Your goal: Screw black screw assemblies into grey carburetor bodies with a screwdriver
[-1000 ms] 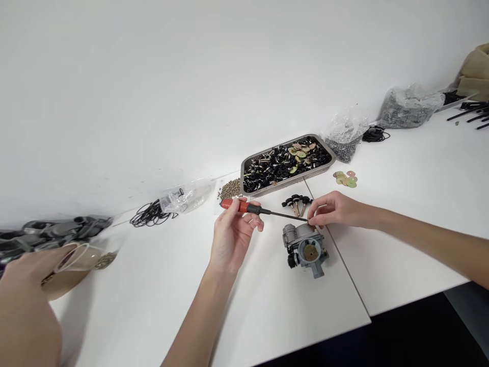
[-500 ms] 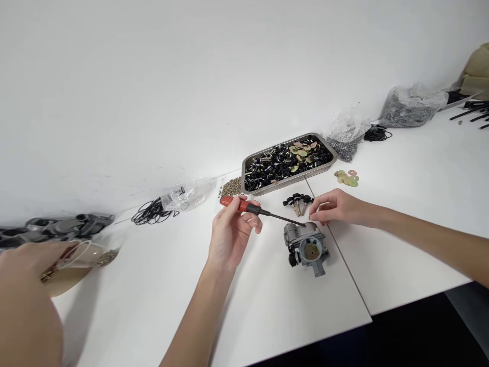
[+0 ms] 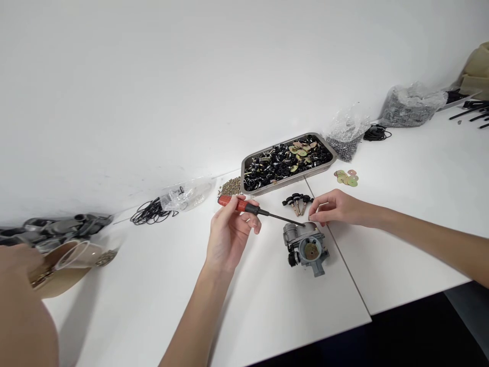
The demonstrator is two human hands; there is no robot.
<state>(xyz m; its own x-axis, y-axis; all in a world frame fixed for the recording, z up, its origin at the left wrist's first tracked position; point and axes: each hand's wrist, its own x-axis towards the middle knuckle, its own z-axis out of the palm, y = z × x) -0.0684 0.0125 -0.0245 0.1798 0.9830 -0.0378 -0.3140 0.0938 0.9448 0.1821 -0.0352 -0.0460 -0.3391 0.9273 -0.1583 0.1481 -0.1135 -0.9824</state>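
My left hand grips a red-and-black screwdriver by its handle. The shaft slants down to the right, and its tip meets the top of a grey metal carburetor. That carburetor stands on the white table with its round bore facing me. Just behind and right of it, my right hand has thumb and fingertips pinched together; whatever lies between them is too small to make out. Several black-headed screw-like parts lie beside the right fingertips.
Behind sits a metal tray of black parts and brassy discs. Loose discs lie to its right, small brass pieces to its left. A co-worker's hand is at a tipped plastic cup. Bags and black rings line the wall.
The co-worker's hand at the far left has drawn back leftward from the cup. My hands, the screwdriver and the carburetor have hardly moved.
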